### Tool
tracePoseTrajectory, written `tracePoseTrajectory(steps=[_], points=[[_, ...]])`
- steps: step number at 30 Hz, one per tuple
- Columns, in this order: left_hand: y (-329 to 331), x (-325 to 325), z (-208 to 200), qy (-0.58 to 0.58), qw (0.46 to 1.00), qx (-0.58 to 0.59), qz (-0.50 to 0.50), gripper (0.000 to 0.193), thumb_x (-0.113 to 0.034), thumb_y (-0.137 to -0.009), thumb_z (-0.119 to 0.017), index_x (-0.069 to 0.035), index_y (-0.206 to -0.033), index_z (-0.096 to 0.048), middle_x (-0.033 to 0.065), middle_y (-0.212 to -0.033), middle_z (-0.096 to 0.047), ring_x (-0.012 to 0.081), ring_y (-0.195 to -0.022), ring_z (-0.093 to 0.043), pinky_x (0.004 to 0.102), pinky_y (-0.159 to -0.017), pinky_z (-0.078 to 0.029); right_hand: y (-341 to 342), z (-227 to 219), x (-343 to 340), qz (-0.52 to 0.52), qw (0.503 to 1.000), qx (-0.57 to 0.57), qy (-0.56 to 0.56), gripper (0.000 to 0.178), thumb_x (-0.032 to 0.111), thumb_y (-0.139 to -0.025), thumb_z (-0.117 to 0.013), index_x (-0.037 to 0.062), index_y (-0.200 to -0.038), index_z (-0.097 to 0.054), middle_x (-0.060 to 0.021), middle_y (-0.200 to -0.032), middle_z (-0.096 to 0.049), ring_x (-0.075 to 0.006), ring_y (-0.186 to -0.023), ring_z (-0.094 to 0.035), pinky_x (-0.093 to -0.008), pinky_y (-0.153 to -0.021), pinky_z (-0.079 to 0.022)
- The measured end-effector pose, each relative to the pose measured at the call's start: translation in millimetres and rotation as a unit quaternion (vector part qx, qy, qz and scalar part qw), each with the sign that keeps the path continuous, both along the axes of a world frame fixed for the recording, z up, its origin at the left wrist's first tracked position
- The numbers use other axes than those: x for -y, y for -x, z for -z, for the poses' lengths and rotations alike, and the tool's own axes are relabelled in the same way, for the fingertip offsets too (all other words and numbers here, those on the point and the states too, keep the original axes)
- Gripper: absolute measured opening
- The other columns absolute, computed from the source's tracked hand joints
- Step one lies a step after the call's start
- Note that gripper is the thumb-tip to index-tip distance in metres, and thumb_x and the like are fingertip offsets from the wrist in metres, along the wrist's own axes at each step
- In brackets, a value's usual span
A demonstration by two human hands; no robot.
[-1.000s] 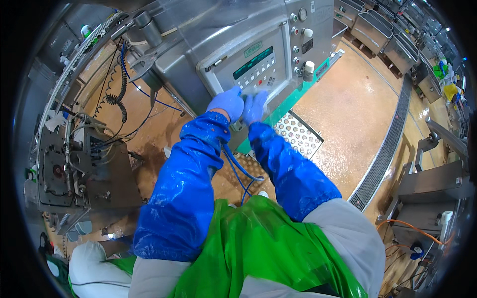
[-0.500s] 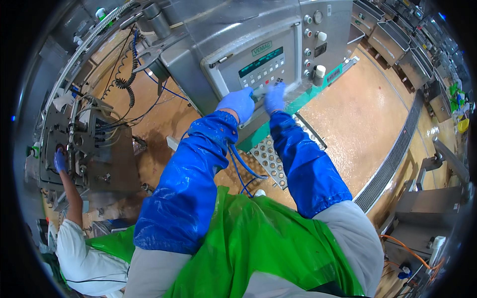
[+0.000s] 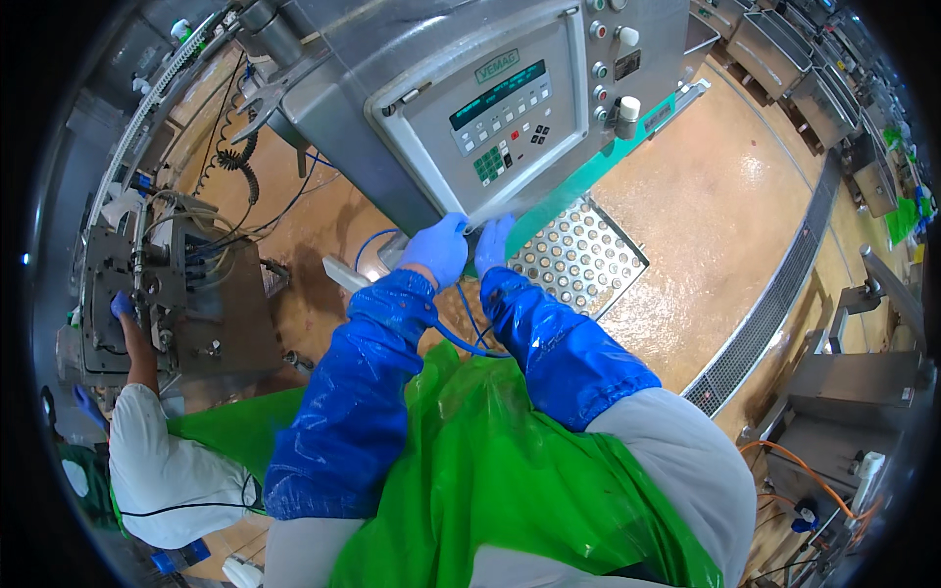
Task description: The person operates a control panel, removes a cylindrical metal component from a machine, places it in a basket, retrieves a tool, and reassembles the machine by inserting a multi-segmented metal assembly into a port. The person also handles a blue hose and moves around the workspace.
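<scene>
My left hand (image 3: 437, 250), in a blue glove, is closed at the lower edge of a steel machine cabinet (image 3: 338, 127). Anything between its fingers is hidden. Close beside it is my right hand (image 3: 493, 245), also gloved, its fingers stretched upward against the same lower edge. Above both hands sits the control panel (image 3: 564, 83), with a lit display (image 3: 498, 95), several small buttons and a green keypad (image 3: 489, 165). Blue protective sleeves (image 3: 343, 392) cover my forearms, and a green apron (image 3: 470, 441) hangs in front of me.
A perforated metal step (image 3: 578, 257) stands below the cabinet, near a blue hose (image 3: 461, 341). Knobs (image 3: 627, 113) line the panel's right. At left, a co-worker's gloved hand (image 3: 122, 305) touches another machine (image 3: 221, 328). A drain grate (image 3: 774, 314) crosses the wet floor; steel bins (image 3: 769, 54) stand beyond.
Both hands have moved down from the panel's bottom area to the cabinet's lower edge, uncovering the keypad. The view has shifted, and the step shows more.
</scene>
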State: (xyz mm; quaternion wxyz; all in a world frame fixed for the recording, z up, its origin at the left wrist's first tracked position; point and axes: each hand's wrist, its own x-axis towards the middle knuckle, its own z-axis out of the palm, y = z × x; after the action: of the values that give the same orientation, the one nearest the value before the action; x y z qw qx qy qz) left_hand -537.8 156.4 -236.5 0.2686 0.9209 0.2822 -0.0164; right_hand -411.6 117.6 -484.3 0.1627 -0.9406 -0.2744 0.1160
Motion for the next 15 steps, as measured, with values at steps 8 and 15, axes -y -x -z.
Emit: tracePoseTrajectory(steps=[8, 15], points=[[37.2, 4.9, 20.8, 0.068, 0.997, -0.016, -0.044, 0.034, -0.022, -0.096, -0.043, -0.019, -0.128, -0.055, 0.0181, -0.075, -0.064, 0.0297, -0.056, -0.062, 0.0423, -0.055, -0.051, -23.5, 12.9, 7.5, 0.186, 0.883, -0.068, -0.427, 0.067, 0.031, -0.104, -0.034, -0.0134, -0.149, -0.013, -0.0340, -0.157, -0.008, -0.0445, -0.148, -0.004, -0.0448, -0.122, -0.004], [38.8, 18.1, 21.6, 0.085, 0.995, -0.059, 0.004, 0.035, -0.020, -0.093, -0.045, -0.018, -0.127, -0.055, 0.0277, -0.099, -0.067, 0.0460, -0.093, -0.064, 0.0535, -0.083, -0.050, -22.9, 43.8, 100.5, -0.167, 0.949, -0.111, -0.244, 0.057, 0.028, -0.099, -0.047, -0.0036, -0.145, -0.033, -0.0242, -0.152, -0.032, -0.0388, -0.142, -0.029, -0.0472, -0.115, -0.027]])
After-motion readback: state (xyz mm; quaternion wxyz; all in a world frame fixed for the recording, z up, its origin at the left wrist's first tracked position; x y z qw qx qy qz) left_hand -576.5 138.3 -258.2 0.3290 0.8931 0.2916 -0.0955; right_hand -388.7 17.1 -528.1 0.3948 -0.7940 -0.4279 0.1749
